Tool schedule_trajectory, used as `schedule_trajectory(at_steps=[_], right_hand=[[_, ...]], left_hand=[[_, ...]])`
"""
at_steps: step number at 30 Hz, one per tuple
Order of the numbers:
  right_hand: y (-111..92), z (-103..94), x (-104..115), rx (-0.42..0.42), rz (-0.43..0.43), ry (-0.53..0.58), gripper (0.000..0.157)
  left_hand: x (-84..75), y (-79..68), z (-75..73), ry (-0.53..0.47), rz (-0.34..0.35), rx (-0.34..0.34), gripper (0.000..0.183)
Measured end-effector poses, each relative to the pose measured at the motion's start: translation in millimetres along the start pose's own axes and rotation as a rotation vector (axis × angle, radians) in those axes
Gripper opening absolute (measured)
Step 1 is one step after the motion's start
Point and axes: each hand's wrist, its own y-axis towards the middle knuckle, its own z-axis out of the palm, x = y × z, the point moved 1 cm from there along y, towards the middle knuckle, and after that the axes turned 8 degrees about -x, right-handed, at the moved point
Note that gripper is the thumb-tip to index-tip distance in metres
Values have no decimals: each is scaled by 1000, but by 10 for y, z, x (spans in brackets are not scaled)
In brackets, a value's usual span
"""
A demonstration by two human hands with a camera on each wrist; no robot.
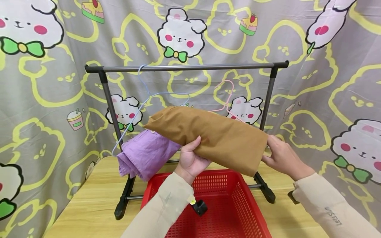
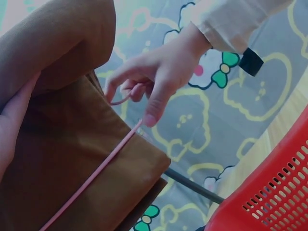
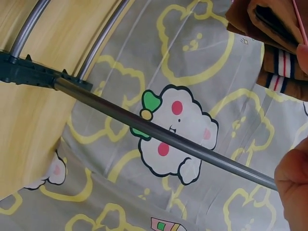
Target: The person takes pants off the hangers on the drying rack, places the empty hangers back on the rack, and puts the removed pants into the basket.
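A folded brown garment (image 1: 220,140) is held up in front of the rack. My left hand (image 1: 191,162) grips its lower edge, thumb on the front and fingers hidden behind. At its right end is my right hand (image 1: 281,153); in the left wrist view its thumb and fingers pinch the end of a pink hanger (image 2: 91,177). That hanger's bar lies along the brown cloth, and its hook shows behind the garment, below the rail. Striped tape (image 3: 285,62) on the brown cloth appears in the right wrist view.
A grey clothes rack (image 1: 190,68) stands on the wooden table (image 1: 80,198). From its rail hangs a blue hanger (image 1: 171,93) with a purple garment (image 1: 148,152) at the left. Below my hands sits a red perforated basket (image 1: 250,201). A patterned curtain (image 1: 297,99) hangs behind.
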Motion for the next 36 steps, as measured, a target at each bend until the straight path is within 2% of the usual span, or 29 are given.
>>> schedule_trajectory(at_steps=[8,13,25,31,36], right_hand=[[-15,12,-5,15,14,-19,63],[-12,19,-13,-12,-12,-13,63],[-34,89,-36,-40,-23,-53,66],[-31,91,-44,-68,-42,-79,65],[-56,98,-68,-61,-21,-78,68]], left_hand=[[6,-16,20,9,-5,32,16],[-3,-18,55,16,8,74,16],[-6,-30,54,34,-1,79,29],[-8,-37,69,30,-2,81,26],[-14,-56,99,40,15,134,18]])
